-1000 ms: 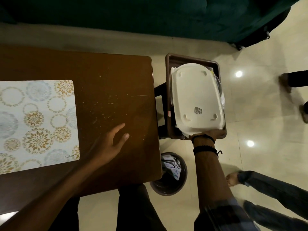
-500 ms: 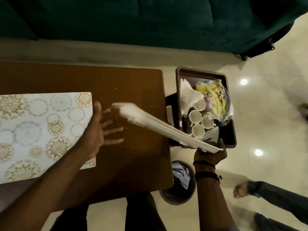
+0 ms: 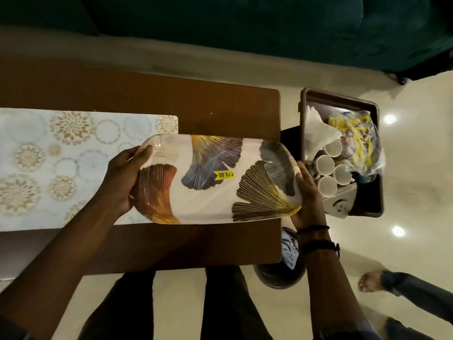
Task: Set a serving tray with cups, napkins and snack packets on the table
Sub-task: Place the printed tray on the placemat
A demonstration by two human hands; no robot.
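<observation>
1. Fingers (image 3: 147, 150) of our left hand (image 3: 122, 177) curled over the near-left end of the serving tray (image 3: 210, 192), thumb side on the rim, gripping it; our right hand (image 3: 306, 190) clasped the opposite end, its fingertips wrapped under the rim and hidden from us.
2. Between our two hands the tray lay face up over the brown table (image 3: 196, 106); we could not tell whether it rested on the wood or hung just above it. Its left end overlapped the patterned placemat (image 3: 61, 155) under our left fingers.
3. Its surface was glossy white with large fan-shaped leaves in rust, purple-grey and gold outline, and a yellow price sticker (image 3: 224, 174) sat near the middle, reading upside down to us.
4. Beyond our right fingers, off the table edge, a brown bin (image 3: 343, 96) held white cups (image 3: 324, 164) standing mouth up, crumpled white napkins (image 3: 316, 128) and a clear bag of yellow snack packets (image 3: 355, 143); the print on the packets was too blurred to read.
5. A metal piece (image 3: 339, 201) at the bin's near corner was partly covered by our right hand, and we could not make out what it was.
6. Below our right wrist a dark wastebasket (image 3: 277, 276) was mostly hidden by the table and our forearm.
</observation>
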